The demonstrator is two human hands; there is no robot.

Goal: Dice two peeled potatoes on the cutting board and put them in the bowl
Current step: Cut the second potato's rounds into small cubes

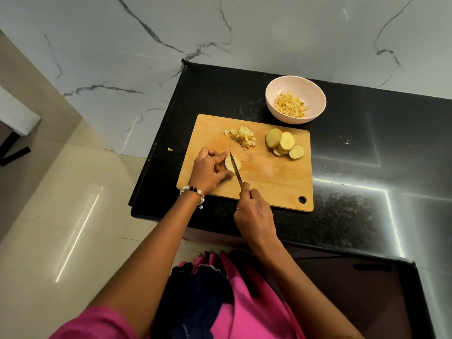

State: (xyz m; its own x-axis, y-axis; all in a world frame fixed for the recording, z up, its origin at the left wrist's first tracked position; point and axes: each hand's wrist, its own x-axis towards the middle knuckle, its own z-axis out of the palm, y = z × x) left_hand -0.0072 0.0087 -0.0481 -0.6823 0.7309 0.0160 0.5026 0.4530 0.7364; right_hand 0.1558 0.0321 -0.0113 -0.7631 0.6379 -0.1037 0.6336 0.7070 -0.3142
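A wooden cutting board (269,177) lies on the black counter. My left hand (209,171) pinches a stack of potato slices (236,163) near the board's left side. My right hand (253,211) grips a knife (235,169) whose blade rests across those slices. A small heap of diced potato (244,137) sits at the board's back middle. Round potato slices (285,144) lie piled at the back right. Behind the board stands a pale pink bowl (310,92) holding diced potato (289,105).
The black counter (354,155) ends just left of the board, with tiled floor below. A stray potato bit (169,149) lies at the counter's left edge. A marble wall rises behind the bowl.
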